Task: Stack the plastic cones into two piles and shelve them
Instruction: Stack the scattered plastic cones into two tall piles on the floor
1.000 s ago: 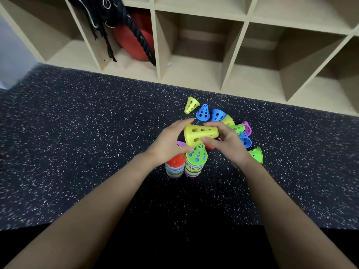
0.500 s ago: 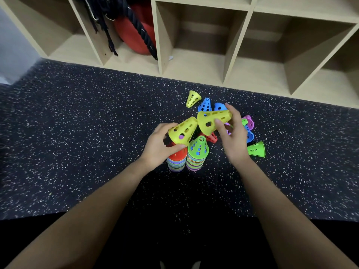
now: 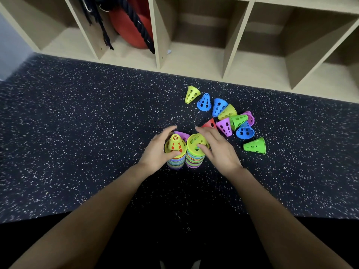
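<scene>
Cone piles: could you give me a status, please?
Left hand grips yellow cone capping left pile. Right hand rests on yellow-green cone capping right pile. Loose cones lie nearby. Nothing blocking.

Dim, even light from above leaves the shelf unit (image 3: 229, 61) brightest, its cubbies shadowed inside. The speckled floor (image 3: 77, 123) darkens to near black away from the shelf unit. Wide-angle distortion bows the shelf unit's edges; focus is fairly sharp.
</scene>
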